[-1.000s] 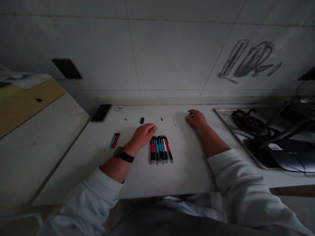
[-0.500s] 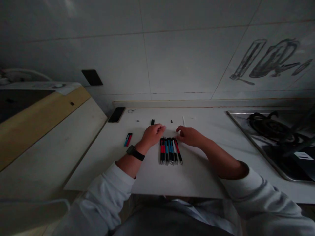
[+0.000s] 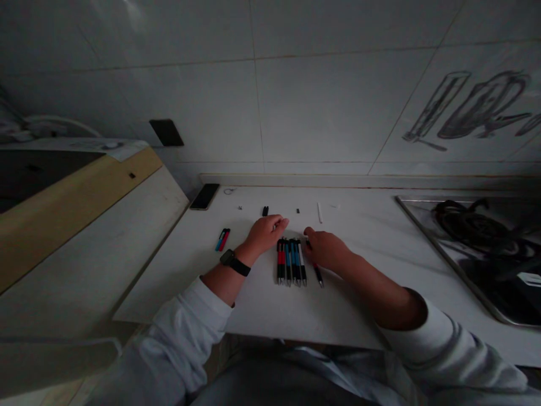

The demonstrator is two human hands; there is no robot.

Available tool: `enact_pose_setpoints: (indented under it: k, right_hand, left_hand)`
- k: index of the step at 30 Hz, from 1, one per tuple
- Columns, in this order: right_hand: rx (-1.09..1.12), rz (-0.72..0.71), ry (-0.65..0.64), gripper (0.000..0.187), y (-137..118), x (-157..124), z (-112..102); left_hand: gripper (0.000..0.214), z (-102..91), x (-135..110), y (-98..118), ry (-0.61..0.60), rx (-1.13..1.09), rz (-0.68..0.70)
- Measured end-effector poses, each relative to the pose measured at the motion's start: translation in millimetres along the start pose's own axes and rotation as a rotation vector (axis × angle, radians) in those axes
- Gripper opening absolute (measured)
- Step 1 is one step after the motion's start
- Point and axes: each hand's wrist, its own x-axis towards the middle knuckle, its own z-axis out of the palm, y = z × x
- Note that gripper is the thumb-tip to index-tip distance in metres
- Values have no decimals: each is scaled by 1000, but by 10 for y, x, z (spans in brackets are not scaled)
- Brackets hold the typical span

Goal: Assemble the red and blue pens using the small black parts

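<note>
My right hand is closed on the upper part of a red and black pen, whose black lower end and tip stick out below the fingers. Left of it, several click pens lie side by side in a row, red, blue and white with black grips, tips towards me. Above the row's left end, my left hand is held with its fingers curled in; whatever they may hold is hidden. A black watch is on the left wrist.
Blue and red pen parts lie at left. Along the back are a phone, small metal bits, black pieces, a tiny dark piece and a white stick. A gas stove stands at right.
My right hand has come down onto the rightmost red pen and shifted it right, apart from the row. The left hand stays nearly in place. The view has shifted slightly.
</note>
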Motion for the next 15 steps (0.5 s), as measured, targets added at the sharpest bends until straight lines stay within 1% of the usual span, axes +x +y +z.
enact_pose_setpoints:
  k: [2,4,6,9,12,13,15]
  right_hand:
    - [-7,35,47,30,-4,9,-11]
    - [41,23,134,30,7,39,-16]
    - [162,-56,226,32,22,75,-1]
    - [363,-205,311,32,35,115,67]
    - [465,-261,366,30,50,137,136]
    - [481,-259,381,30,62,145,149]
    - [487,-226,404,31,105,171,158]
  left_hand:
    - [40,-11,1,13,0,4,-4]
    - [32,-10,1,24,2,-16,2]
    - [23,5,-2,36,-8,-67,7]
    - [22,39,-10,60,-74,-174,14]
    - [13,41,-9,81,-111,-229,34]
    - [11,29,-4,80,-97,-234,38]
    - [11,-15,12,59,-23,-243,23]
